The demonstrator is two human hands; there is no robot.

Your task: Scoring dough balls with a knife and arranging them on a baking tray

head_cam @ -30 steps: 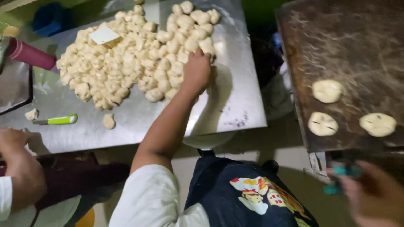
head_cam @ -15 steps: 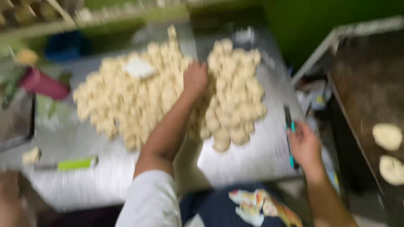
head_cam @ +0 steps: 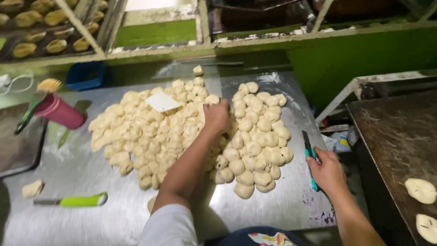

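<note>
A big heap of dough balls (head_cam: 182, 132) covers the middle of the steel table (head_cam: 82, 173). The left hand (head_cam: 217, 117) lies on the heap near its middle, fingers curled down into the balls; whether it grips one cannot be told, since the fingertips are hidden among them. The forearm crosses the near part of the heap and hides the balls under it. To the right of the hand the heap forms a looser clump (head_cam: 257, 141), split from the left mass by a narrow gap.

The right hand (head_cam: 327, 171) rests at the right edge of the table, closed around a teal-handled knife (head_cam: 309, 155) whose dark blade points far; the handle is mostly covered by the fingers.

A white scraper (head_cam: 162, 102) lies flat on the far left part of the heap. One stray ball (head_cam: 198, 70) sits alone at the far side. On the near left lie a green-handled knife (head_cam: 73, 200) and a small dough lump (head_cam: 33, 188). At far left a pink cup (head_cam: 59, 111) lies tilted, with a brush (head_cam: 38, 98) in it; what else it holds is not clear. A dark tray (head_cam: 18, 146) is cut off by the left edge, and a blue tub (head_cam: 85, 75) stands beyond the table, its inside in shadow.

At right, well apart from the table, a dark baking sheet (head_cam: 396, 141) carries two flat dough rounds (head_cam: 421, 190), the nearer one cut by the frame. Racks at far left (head_cam: 45, 27) hold browned rolls, blurred.
</note>
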